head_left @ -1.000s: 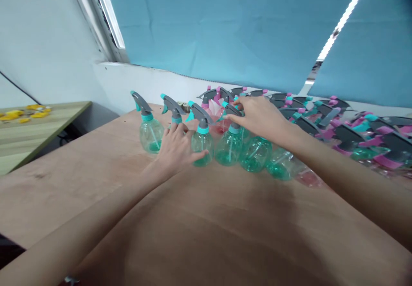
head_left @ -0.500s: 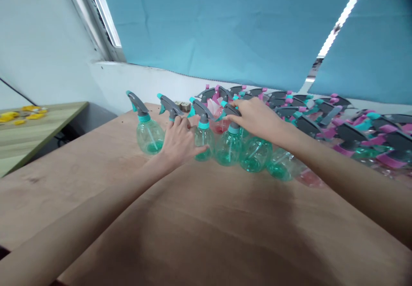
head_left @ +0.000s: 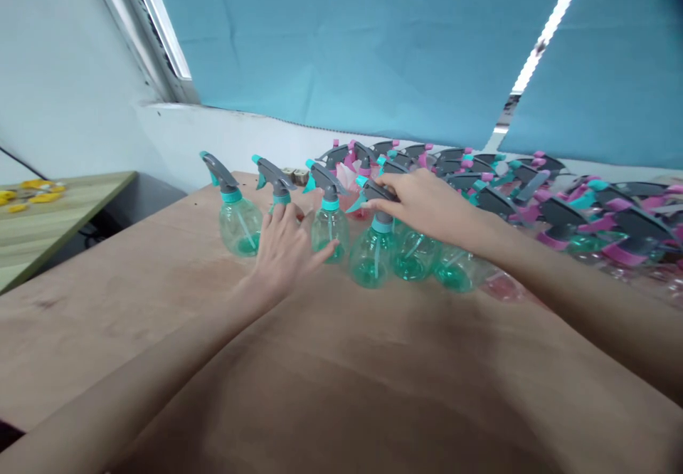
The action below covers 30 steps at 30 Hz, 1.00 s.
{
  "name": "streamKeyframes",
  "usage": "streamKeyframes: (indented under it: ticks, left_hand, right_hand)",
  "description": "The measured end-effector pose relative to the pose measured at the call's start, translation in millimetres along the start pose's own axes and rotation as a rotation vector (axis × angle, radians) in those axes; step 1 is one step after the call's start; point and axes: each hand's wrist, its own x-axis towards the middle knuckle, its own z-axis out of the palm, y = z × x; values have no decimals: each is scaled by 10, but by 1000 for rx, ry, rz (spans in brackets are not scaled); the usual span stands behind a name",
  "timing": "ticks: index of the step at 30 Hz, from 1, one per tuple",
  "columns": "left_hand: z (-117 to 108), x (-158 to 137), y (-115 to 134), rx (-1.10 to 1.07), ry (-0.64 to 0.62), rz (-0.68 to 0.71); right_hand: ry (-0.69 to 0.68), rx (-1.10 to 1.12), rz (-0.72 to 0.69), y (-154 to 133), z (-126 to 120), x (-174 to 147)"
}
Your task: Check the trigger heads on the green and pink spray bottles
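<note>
My left hand (head_left: 282, 253) is in front of a green spray bottle (head_left: 277, 188), second from the left, hiding most of its body. Its fingers are loosely bent and its thumb stretches right, before another green spray bottle (head_left: 331, 228); I cannot tell whether the fingertips touch. My right hand (head_left: 421, 196) grips the grey trigger head of a clear green spray bottle (head_left: 372, 260) from the right, fingers over the top and thumb below. This bottle stands slightly forward of its neighbours. At the left end is another green spray bottle (head_left: 239, 226) with a turquoise collar.
Many spray bottles (head_left: 565, 218) with grey, pink and turquoise heads crowd the right back of the wooden table (head_left: 331, 374). A blue sheet (head_left: 373, 47) covers the window behind. To the left, a lower table (head_left: 64, 218) bears yellow pieces (head_left: 40, 193).
My right hand has brought the gripped spray bottle slightly nearer to me. My left hand has slid down from the neck of the second bottle. The view has shifted a little.
</note>
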Motion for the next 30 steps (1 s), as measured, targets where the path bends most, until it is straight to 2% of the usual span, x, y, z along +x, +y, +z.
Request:
streamKeyframes:
  ticks: [4,7,9,14,18,20,24,30]
  left_hand:
    - [-75,-203,87,-90,25,12]
    - [-60,-336,249,-279,-50,94]
    - [-46,-411,427,-461,-163,97]
    - [-67,-524,1000,-616,-302,156]
    - [-65,-528,1415,-914,-404,219]
    - [-42,-524,1588,-1011,-407,250]
    - [-8,-532,1865,-1079,-394,222]
    - [-41,-552,2065,-1123,-403,207]
  right_hand:
    - [-22,92,-34,-48,-112,-253]
    - [-21,118,-60,-38,-189,-475]
    - [-29,126,-72,-3,-234,-632]
    - [-8,145,-46,162,-348,-1063]
    - [21,187,-20,332,-435,-1414]
    - [48,221,0,411,-461,-1565]
    - [123,271,47,538,-473,-1787]
    - [120,437,211,683,-447,-2052]
